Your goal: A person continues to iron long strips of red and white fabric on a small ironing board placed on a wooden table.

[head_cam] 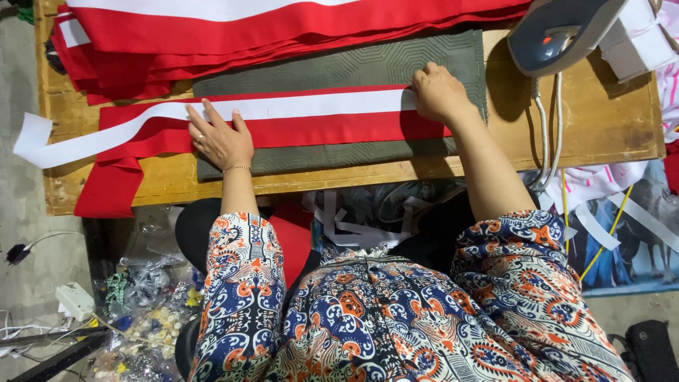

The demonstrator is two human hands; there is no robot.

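A long red fabric strip (332, 131) lies across a grey-green quilted pad (368, 67) on a wooden table (608, 120). A white band (297, 107) runs along the strip and trails off the table's left edge. My left hand (221, 138) lies flat on the strip at its left part, fingers spread, touching both the white band and the red cloth. My right hand (440, 93) presses down on the strip's right end, fingers curled over the white band's end.
A stack of red and white fabric strips (233, 35) lies at the table's far side. A grey-blue iron (559, 32) stands at the far right, its cord hanging down. Bags of buttons (141, 318), a power strip (74, 301) and fabric scraps lie on the floor.
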